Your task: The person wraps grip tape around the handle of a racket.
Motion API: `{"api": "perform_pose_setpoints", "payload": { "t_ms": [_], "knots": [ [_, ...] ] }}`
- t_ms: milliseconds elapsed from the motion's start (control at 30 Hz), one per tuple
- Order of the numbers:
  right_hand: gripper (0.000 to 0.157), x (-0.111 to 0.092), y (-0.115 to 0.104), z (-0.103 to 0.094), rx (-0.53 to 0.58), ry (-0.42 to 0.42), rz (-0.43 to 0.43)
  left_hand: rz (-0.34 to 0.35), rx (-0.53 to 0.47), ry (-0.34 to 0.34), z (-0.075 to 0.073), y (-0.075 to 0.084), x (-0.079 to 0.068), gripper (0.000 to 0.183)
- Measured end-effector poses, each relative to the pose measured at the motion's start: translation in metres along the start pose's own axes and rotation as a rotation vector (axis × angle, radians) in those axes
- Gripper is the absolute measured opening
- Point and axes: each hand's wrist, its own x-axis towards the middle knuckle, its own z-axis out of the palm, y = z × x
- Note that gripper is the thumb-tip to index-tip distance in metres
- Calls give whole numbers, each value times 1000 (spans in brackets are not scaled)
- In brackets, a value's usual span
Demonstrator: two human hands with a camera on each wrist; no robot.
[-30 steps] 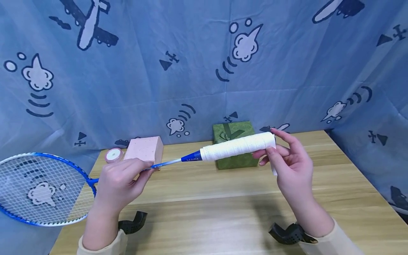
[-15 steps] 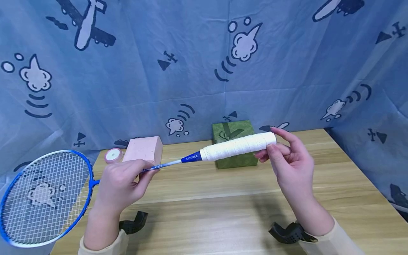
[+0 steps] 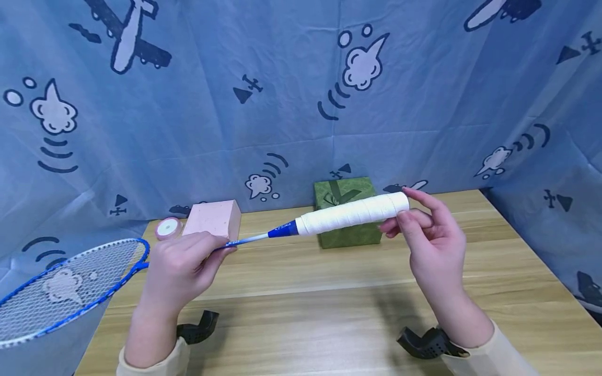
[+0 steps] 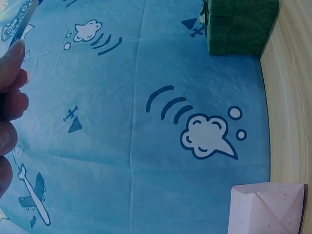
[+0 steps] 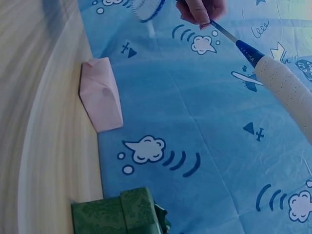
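A badminton racket with a blue-and-white frame is held up over the table, its white-wrapped handle (image 3: 352, 213) to the right. At the left edge its strung head (image 3: 70, 290) is partly cut off. My left hand (image 3: 181, 266) pinches the thin shaft (image 3: 254, 238) between thumb and fingers. At the butt end, my right hand (image 3: 437, 245) pinches the handle, index finger over the end and thumb below. The right wrist view shows the perforated white grip tape (image 5: 285, 90) in overlapping turns; the right hand is out of that view.
Behind the racket, a green box (image 3: 348, 240) with a ribbon bow stands on the wooden table (image 3: 301, 324). A pink box (image 3: 211, 219) and a pink-edged ribbon roll (image 3: 168, 228) stand at the back left. A blue printed curtain (image 3: 291, 104) hangs behind.
The racket has turned about its shaft, so its head swings from nearly flat to facing me and back to tilted. The short white strip hanging below my right thumb no longer shows.
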Motion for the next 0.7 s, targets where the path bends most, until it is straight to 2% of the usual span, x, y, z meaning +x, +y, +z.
{"api": "perform_pose_setpoints", "payload": {
  "t_ms": [200,433,700],
  "knots": [
    [41,-1,-2,0,1,-15,-4,4,32,8,0,1,2,35],
    [37,-1,-5,1,-143,61,85,4,51,0,1,2,2,37],
    [34,-1,-2,0,-137,55,103,0,35,-6,0,2,0,35]
  ]
}}
